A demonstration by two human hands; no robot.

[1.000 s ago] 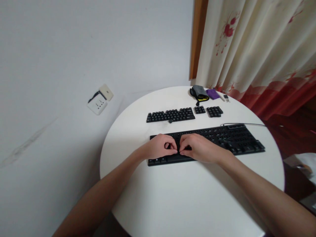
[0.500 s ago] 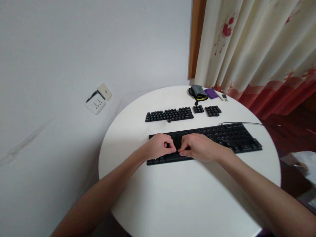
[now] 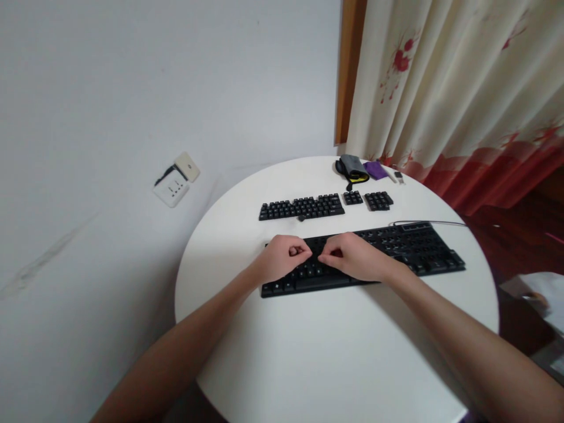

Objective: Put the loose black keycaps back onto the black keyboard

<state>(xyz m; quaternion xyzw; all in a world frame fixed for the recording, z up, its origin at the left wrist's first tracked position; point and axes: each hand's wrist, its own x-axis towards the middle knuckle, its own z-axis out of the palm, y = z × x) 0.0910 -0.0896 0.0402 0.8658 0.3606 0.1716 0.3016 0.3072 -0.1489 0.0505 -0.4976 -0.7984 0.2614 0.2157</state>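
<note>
A black keyboard lies across the round white table, many of its keycaps off and some still on along the near edge. Over its left part, my left hand is closed, thumb and fingertips pinched together. Facing it a short gap away, my right hand is pinched shut too. Whatever is between the fingertips of either hand is too small to make out. Behind the keyboard sit loose black keycaps in groups: a wide block, a small block and a number-pad block. One single keycap lies before the wide block.
Toward the table's back are a grey and black pouch, a purple cloth and a small dark-and-clear item. The keyboard's cable runs off to the right. A wall with a socket borders the left; a curtain hangs behind.
Both hands have risen slightly from the keyboard and shifted a little away from me, uncovering more keys on the near rows. The fingers stay pinched.
</note>
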